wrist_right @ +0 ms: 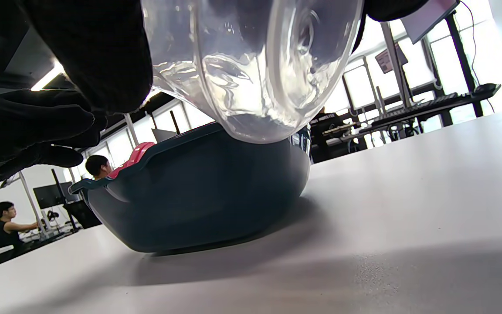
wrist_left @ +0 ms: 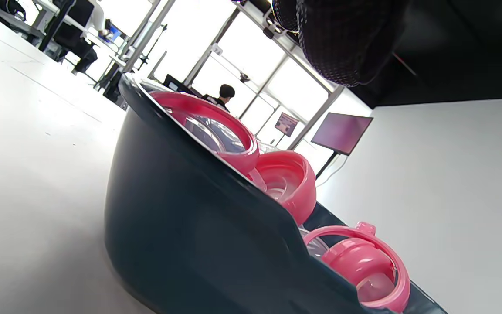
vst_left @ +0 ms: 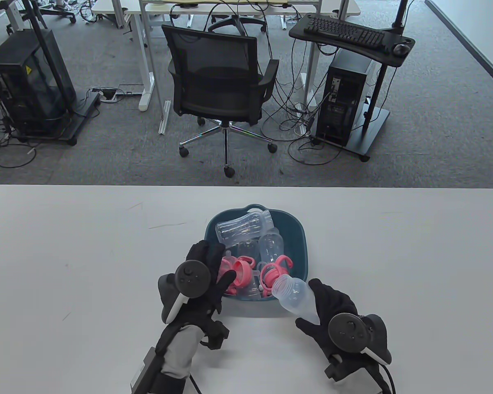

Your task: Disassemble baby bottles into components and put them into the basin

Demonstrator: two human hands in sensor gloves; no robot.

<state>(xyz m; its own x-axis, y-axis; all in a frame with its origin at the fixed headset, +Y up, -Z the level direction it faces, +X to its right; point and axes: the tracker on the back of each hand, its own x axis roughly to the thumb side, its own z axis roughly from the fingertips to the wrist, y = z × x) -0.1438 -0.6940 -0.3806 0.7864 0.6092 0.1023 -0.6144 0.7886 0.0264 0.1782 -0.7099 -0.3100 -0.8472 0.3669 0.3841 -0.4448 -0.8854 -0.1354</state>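
Observation:
A dark teal basin [vst_left: 300,236] sits mid-table. Inside lie clear bottle bodies [vst_left: 243,227] and pink collars with handles [vst_left: 239,271]. My left hand [vst_left: 215,264] hovers over the basin's near-left corner, fingers spread above the pink parts, holding nothing. In the left wrist view a gloved fingertip [wrist_left: 338,39] hangs above the basin wall [wrist_left: 190,226] and three pink collars [wrist_left: 360,261]. My right hand [vst_left: 314,305] grips a clear bottle body [vst_left: 292,296], tilted, its open neck over the basin's near-right rim. The right wrist view shows that bottle's base [wrist_right: 251,65] above the basin [wrist_right: 198,187].
The white table [vst_left: 394,266] spreads wide on both sides of the basin. Beyond its far edge stand a black office chair [vst_left: 222,86], computer towers [vst_left: 345,102] and a keyboard stand [vst_left: 349,33]. People sit at distant desks in the wrist views.

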